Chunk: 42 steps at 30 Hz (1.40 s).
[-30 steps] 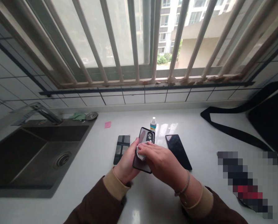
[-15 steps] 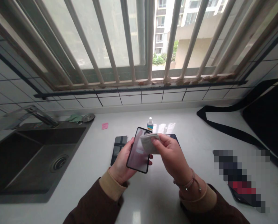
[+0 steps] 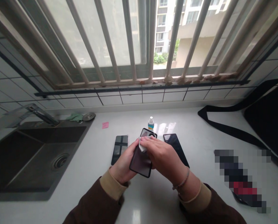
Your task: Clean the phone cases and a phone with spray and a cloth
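A smartphone (image 3: 141, 163) with a dark rim and a greyish-purple face lies tilted in my left hand (image 3: 123, 166), whose fingers are wrapped round it from below and the left side. My right hand (image 3: 163, 155) presses a folded light grey cloth (image 3: 142, 147) flat against the upper part of the phone. Its fingers are held together over the cloth and hide much of it. On the counter to the left lies a second phone (image 3: 119, 146), partly behind my left hand. A third dark phone (image 3: 176, 147) lies to the right, partly covered by my right hand.
Behind the held phone stands a small white-capped bottle (image 3: 150, 123). A pink sticky note (image 3: 105, 125) lies on the counter. At left is a sink (image 3: 48, 189) with a faucet (image 3: 43, 115). A black bag strap (image 3: 232, 130) and a blurred-out item (image 3: 241, 180) are on the right.
My right hand has turned and moved from pinching the cloth above the phone to pressing it on the phone's surface. The held phone has shifted slightly right and down.
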{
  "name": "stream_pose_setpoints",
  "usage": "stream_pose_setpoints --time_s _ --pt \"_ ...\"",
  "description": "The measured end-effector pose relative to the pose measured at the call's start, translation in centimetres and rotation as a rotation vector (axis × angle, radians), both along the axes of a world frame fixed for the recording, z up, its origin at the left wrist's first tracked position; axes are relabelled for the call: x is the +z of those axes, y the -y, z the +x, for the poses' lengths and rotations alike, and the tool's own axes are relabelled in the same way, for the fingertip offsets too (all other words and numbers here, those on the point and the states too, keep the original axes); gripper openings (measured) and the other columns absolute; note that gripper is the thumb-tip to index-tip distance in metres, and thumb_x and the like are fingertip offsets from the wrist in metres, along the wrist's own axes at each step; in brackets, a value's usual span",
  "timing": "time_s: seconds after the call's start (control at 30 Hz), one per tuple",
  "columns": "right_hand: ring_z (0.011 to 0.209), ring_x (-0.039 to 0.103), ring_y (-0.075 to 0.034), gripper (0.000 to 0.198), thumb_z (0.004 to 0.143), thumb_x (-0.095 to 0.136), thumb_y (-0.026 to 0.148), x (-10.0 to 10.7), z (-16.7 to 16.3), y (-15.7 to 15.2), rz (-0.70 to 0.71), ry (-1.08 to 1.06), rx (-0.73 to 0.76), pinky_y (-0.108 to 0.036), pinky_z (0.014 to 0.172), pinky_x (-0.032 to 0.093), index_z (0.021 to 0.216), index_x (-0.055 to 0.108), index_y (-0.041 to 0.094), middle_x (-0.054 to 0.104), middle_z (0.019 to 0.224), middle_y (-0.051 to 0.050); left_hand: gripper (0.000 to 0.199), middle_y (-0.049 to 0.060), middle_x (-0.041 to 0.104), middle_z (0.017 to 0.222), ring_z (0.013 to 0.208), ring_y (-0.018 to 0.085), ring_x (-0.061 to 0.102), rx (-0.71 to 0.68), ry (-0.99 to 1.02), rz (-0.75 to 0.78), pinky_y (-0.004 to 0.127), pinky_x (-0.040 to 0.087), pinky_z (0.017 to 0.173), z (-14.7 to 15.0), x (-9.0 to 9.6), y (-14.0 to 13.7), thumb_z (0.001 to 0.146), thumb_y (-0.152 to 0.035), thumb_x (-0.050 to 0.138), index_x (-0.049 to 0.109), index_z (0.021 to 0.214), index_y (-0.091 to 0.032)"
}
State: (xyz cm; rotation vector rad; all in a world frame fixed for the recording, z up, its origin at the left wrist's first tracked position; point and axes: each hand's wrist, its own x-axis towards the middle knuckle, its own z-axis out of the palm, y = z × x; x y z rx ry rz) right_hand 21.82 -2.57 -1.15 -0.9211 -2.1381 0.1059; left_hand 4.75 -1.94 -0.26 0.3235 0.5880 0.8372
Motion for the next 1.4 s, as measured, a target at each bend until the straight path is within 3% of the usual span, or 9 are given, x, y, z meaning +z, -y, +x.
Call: stream_pose_setpoints --time_s 0.1,0.3,0.43,0.7,0.8,0.93,1.2,1.3,1.4 --pt "0.135 0.069 -0.022 0.034 0.104 0.049 0.002 0.2 -0.3 0.4 -0.034 0.032 0.134 -0.048 0.127 0.046 0.130 0.067 0.017 0.077 0.136 -0.012 0.047 0.020 0.082 0.109 0.099 0.023 0.079 0.106 0.025 -0.062 0.034 0.058 0.104 0.2 0.4 -0.4 0.114 -0.035 0.043 0.075 0.124 -0.002" --pt "0.136 0.068 -0.018 0.030 0.103 0.054 0.003 0.3 -0.8 1.0 -0.080 -0.009 0.287 -0.045 0.132 0.038 0.124 0.065 0.020 0.077 0.137 -0.008 0.052 0.018 0.082 0.094 0.089 0.025 0.081 0.104 -0.048 -0.110 0.034 0.062 0.096 -0.3 1.1 -0.6 0.114 -0.039 0.041 0.074 0.125 -0.001" --pt "0.134 0.069 -0.016 0.030 0.102 0.055 0.003 0.6 -0.9 1.2 -0.114 -0.039 0.337 -0.043 0.132 0.038 0.122 0.066 0.022 0.078 0.135 -0.006 0.051 0.018 0.082 0.091 0.079 0.024 0.081 0.111 -0.082 -0.114 0.035 0.063 0.092 -0.5 1.3 -0.6 0.112 -0.039 0.045 0.074 0.127 -0.001" --pt "0.121 0.077 -0.017 0.023 0.108 0.056 0.010 1.4 -0.8 1.7 -0.212 -0.034 0.396 -0.041 0.126 0.047 0.120 0.069 0.024 0.083 0.123 -0.001 0.063 0.020 0.082 0.088 0.083 0.030 0.082 -0.021 -0.077 -0.184 0.037 0.065 0.083 -0.6 1.5 -0.6 0.110 -0.053 0.045 0.074 0.127 0.000" --pt "0.117 0.079 -0.019 0.022 0.107 0.057 0.011 1.9 -0.4 1.7 -0.242 -0.034 0.381 -0.043 0.124 0.049 0.121 0.070 0.024 0.083 0.120 -0.001 0.062 0.019 0.081 0.085 0.080 0.029 0.081 -0.005 -0.089 -0.169 0.036 0.066 0.079 -0.7 1.5 -0.7 0.110 -0.051 0.044 0.074 0.127 0.000" --pt "0.112 0.080 -0.020 0.023 0.107 0.056 0.013 2.2 -0.1 1.7 -0.253 -0.046 0.362 -0.045 0.122 0.050 0.122 0.069 0.023 0.083 0.118 -0.005 0.060 0.024 0.082 0.096 0.085 0.031 0.082 0.102 -0.135 -0.100 0.039 0.066 0.082 -1.1 1.5 -1.0 0.111 -0.048 0.041 0.075 0.123 0.000" --pt "0.085 0.078 -0.021 0.017 0.103 0.057 0.014 3.1 0.7 1.5 -0.337 -0.071 0.317 -0.049 0.111 0.055 0.109 0.072 0.021 0.080 0.092 -0.004 0.050 0.021 0.082 0.101 0.087 0.028 0.081 0.134 -0.131 -0.035 0.038 0.065 0.086 -1.3 1.1 -1.3 0.112 -0.040 0.044 0.075 0.121 -0.003" --pt "0.084 0.075 -0.020 0.017 0.107 0.056 0.023 3.3 1.1 1.2 -0.527 -0.272 0.212 -0.035 0.087 0.061 0.109 0.074 0.022 0.079 0.094 -0.004 0.046 0.018 0.082 0.104 0.083 0.028 0.080 0.117 -0.123 -0.005 0.040 0.066 0.080 -1.4 1.2 -1.2 0.111 -0.039 0.044 0.075 0.123 -0.007" --pt "0.087 0.075 -0.021 0.026 0.110 0.053 0.035 3.0 1.7 0.5 -0.616 -0.540 -0.050 -0.031 0.077 0.059 0.113 0.075 0.021 0.080 0.098 -0.005 0.054 0.021 0.081 0.103 0.079 0.031 0.079 -0.003 -0.148 0.015 0.044 0.066 0.074 -1.5 1.6 -0.9 0.111 -0.046 0.041 0.074 0.127 -0.007"
